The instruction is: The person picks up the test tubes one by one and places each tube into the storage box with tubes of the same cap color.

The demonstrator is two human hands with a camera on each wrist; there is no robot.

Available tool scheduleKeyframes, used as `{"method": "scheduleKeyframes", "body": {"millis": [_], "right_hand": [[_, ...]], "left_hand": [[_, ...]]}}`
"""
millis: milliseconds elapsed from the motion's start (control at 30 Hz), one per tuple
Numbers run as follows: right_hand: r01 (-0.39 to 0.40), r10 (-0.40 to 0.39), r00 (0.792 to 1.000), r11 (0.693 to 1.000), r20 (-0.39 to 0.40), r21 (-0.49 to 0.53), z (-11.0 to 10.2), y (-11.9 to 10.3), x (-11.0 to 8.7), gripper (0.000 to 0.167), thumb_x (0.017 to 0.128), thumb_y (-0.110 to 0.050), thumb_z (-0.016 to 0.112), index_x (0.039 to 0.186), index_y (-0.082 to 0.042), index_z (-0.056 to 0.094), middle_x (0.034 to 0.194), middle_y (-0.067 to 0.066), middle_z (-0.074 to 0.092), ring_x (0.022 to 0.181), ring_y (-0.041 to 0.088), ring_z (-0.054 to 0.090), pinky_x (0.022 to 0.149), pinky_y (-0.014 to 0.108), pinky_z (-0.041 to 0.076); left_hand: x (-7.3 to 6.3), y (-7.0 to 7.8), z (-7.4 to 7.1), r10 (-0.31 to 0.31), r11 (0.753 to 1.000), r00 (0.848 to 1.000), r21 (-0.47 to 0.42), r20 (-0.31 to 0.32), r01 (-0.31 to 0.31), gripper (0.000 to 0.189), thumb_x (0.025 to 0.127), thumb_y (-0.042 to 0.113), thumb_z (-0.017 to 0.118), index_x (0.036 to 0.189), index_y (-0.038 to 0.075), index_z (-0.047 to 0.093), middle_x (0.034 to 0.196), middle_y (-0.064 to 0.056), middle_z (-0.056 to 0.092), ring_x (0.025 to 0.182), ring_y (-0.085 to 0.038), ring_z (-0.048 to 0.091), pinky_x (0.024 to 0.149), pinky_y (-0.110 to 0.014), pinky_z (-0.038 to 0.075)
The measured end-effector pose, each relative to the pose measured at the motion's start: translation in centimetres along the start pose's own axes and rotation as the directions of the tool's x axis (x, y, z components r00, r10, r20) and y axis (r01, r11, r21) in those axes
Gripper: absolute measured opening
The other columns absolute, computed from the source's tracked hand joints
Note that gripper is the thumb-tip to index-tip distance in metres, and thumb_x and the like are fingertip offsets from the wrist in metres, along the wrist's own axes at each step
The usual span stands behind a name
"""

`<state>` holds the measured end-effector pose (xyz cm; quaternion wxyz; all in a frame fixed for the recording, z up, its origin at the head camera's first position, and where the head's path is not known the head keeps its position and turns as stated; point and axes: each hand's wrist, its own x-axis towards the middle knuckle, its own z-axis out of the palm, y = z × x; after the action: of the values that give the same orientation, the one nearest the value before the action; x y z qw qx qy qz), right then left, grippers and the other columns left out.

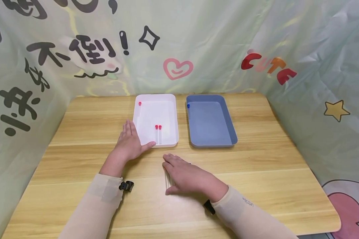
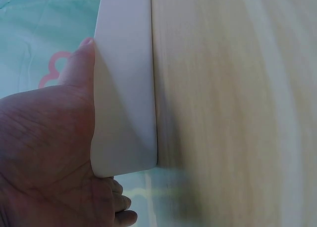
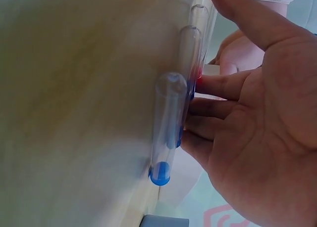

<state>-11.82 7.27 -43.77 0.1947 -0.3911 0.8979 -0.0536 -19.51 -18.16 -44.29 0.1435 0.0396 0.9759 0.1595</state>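
My left hand (image 1: 128,143) rests at the near left corner of a white tray (image 1: 151,113), fingers straight along its side and thumb at the near rim. The left wrist view shows the palm against the tray wall (image 2: 124,88). Inside it are two red-capped test tubes (image 1: 160,134) side by side and another red-capped one (image 1: 140,104) at the far left. Over several clear test tubes (image 1: 167,179) lying on the table, my right hand (image 1: 186,176) is spread with extended fingers. Blue caps (image 3: 160,173) and a red cap (image 3: 199,83) show close to its fingertips; the hand hides most tubes from the head view.
A blue-grey tray (image 1: 210,126) stands to the right of the white one, with a blue-capped tube (image 1: 188,106) along its left wall. Both trays sit towards the back of the wooden table (image 1: 266,166). Printed fabric (image 1: 215,49) hangs behind and at both sides.
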Motion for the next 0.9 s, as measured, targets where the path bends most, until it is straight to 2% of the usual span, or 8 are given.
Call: {"method": "scheduleKeyframes", "body": {"millis": [300,567,900], "right_hand": [[-0.002,0.002,1.0,1.0,0.002,0.025,-0.4,0.3,-0.1,0.098,0.097,-0.058,0.076,0.166,0.0,0.037,0.18,0.017,0.027,0.17,0.03,0.023,0.14,0.041,0.02],[0.016,-0.015,0.999,0.999,-0.028,0.036,-0.9,0.6,-0.2,0.097,0.096,-0.057,0.078,0.165,0.001,0.039,0.179,0.018,0.03,0.17,0.032,0.025,0.14,0.043,0.02],[-0.007,0.01,0.999,0.997,-0.051,0.073,-2.7,1.1,-0.3,0.097,0.096,-0.053,0.08,0.167,-0.001,0.037,0.18,0.016,0.028,0.169,0.033,0.025,0.139,0.046,0.023]], "left_hand": [[0.0,0.0,0.2,0.002,1.0,1.0,-0.004,-0.001,-0.002,0.13,0.103,0.074,0.054,0.162,-0.019,-0.015,0.173,-0.039,-0.022,0.167,-0.055,-0.009,0.137,-0.064,0.009],[0.1,0.0,0.1,0.007,1.0,1.0,-0.004,-0.006,-0.007,0.129,0.103,0.073,0.054,0.162,-0.019,-0.014,0.173,-0.039,-0.022,0.166,-0.056,-0.008,0.137,-0.064,0.01],[0.2,-0.2,0.3,0.007,1.0,1.0,-0.023,-0.02,-0.007,0.13,0.102,0.073,0.056,0.163,-0.019,-0.013,0.173,-0.039,-0.02,0.167,-0.055,-0.008,0.137,-0.064,0.011]]}}
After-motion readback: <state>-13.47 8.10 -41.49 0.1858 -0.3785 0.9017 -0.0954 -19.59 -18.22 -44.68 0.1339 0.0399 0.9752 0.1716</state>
